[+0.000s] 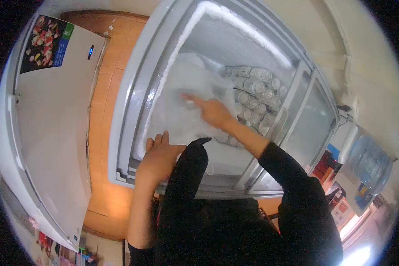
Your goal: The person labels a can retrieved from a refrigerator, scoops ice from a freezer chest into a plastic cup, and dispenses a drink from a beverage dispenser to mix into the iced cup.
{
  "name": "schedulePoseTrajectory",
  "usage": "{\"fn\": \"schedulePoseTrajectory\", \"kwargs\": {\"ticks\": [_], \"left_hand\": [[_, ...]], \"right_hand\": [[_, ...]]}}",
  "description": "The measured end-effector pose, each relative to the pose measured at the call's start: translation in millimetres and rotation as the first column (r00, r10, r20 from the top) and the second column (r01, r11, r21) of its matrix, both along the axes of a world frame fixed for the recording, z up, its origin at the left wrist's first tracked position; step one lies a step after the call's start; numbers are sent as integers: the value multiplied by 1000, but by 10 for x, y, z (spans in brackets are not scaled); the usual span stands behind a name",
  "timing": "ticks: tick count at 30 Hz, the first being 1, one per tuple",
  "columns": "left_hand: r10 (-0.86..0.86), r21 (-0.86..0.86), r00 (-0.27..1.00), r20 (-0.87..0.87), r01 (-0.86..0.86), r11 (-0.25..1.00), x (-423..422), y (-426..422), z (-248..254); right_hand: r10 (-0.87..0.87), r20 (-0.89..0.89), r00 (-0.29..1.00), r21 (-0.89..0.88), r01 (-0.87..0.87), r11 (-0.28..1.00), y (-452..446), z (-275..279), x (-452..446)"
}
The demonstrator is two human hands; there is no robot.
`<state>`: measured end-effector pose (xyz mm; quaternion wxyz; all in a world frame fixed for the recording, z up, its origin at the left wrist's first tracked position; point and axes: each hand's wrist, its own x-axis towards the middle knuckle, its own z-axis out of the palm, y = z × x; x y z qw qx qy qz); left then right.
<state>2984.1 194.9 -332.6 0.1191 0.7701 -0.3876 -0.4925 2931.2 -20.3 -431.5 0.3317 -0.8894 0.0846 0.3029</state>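
Note:
A large pale, translucent plastic bag [177, 80] lies inside the left part of an open chest freezer [135, 95], and what it holds is hard to make out. My right hand [213, 113] is over the bag, slightly blurred, with the index finger stretched out towards its surface; the other fingers are partly hidden. Near the freezer's front edge, my left hand [157, 155] rests by the lower part of the bag with its fingers apart. Silver-topped cans [257, 86] stand in rows to the right of the bag.
Thick frost [217, 9] coats the freezer's inner rim. Sliding glass lids [312, 117] cover its right end. A white appliance [53, 115] stands at the left beyond a strip of orange floor [108, 88]. A blue water bottle [368, 162] is at the far right.

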Motion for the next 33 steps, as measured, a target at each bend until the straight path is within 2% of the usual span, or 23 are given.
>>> {"fn": "schedulePoseTrajectory", "kwargs": {"ticks": [3,5,6,7,8,10,11,12,14,16,17,19,20,22,24,25,26,27,28,29,30,32,33], "left_hand": [[-8,24,999,-33,9,1000,7,-37,79],[-34,34,999,-34,35,999,-87,-17,46],[-35,29,999,2,35,999,-73,-43,18],[-43,33,999,8,42,999,-80,-65,44],[-31,61,999,-17,32,998,-98,-106,81],[-29,89,999,-33,31,996,-125,-175,159],[-15,171,998,-53,24,985,-122,-208,187],[14,253,997,-75,5,967,-140,-243,193],[54,287,996,-74,-31,957,-156,-160,140],[104,312,993,-48,-84,946,-97,-160,112],[137,341,988,-68,-106,934,-72,-178,156],[133,310,990,-38,-114,944,-126,-36,2],[133,316,991,-32,-116,942,-108,-67,19],[165,330,981,-105,-122,936,-128,-146,73],[118,355,990,-81,-82,931,-272,-144,-37],[67,385,996,-57,-40,922,-327,-151,-76],[69,390,996,-58,-41,920,-330,-218,-25],[66,416,997,-36,-45,908,-320,-313,73],[62,429,998,-26,-45,902,-322,-334,80],[58,443,998,-16,-45,895,-323,-354,87],[148,421,989,5,-136,897,-331,-326,35],[241,402,970,30,-232,886,-364,-224,-87],[153,379,984,95,-178,908,-411,-130,-154]], "right_hand": [[-7,52,999,-156,15,988,-227,-430,-9],[-37,33,999,-196,43,980,-177,-317,-70],[-261,25,965,2,261,965,-179,-274,10],[-472,-9,882,196,464,864,-166,-150,136],[-547,-7,837,246,532,810,-118,-241,60],[-433,38,901,163,422,892,-56,-685,-263],[-351,50,935,134,342,930,-73,-839,-333],[-237,54,970,70,233,970,-114,-875,-289],[8,-64,998,-99,-14,995,-91,-810,-150],[-261,315,913,129,231,964,-147,-1149,73],[-273,308,912,137,241,961,-21,-1145,83],[-456,-123,881,20,462,887,181,-1099,152],[-455,-122,882,28,461,887,288,-1220,-3],[-373,225,900,293,303,907,601,-1568,-553],[-234,-263,936,108,269,957,440,-1053,-339],[-336,39,941,227,319,920,386,-1408,-439],[-442,318,839,358,326,875,342,-1644,-484],[-444,310,840,361,328,873,252,-1521,-361],[-285,39,958,166,275,947,114,-1202,-128],[-143,-264,954,-3,148,989,24,-1033,18],[-143,-266,953,1,149,989,15,-1053,46],[-37,-160,986,-216,2,976,33,-1124,113],[-32,-158,987,-210,-2,978,28,-1156,116]]}}
